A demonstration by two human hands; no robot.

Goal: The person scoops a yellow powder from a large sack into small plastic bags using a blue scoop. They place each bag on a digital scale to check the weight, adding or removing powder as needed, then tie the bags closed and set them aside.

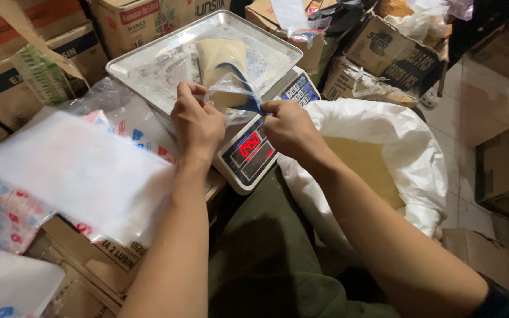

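Stack of clear plastic bags (72, 171) nearest, open white woven sack (384, 132) holding pale yellow powder (366, 165), left hand (197, 123) and right hand (290, 128) both pinching a clear powder-filled plastic pouch (224, 65), resting on the metal tray (148, 68) of a digital scale (254, 156), cardboard boxes (384, 50) behind.

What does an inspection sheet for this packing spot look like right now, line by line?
Surface: steel tray on a digital scale, display lit red.
Job's things: clear plastic bag of pale powder resting on the tray; open white sack of the same powder beside the scale.
Clutter: stack of empty plastic bags to the left.
Grippers: left hand and right hand both pinch the bag's mouth.
Cables: nothing seen.
Surroundings: cardboard boxes all around, tiled floor at right.
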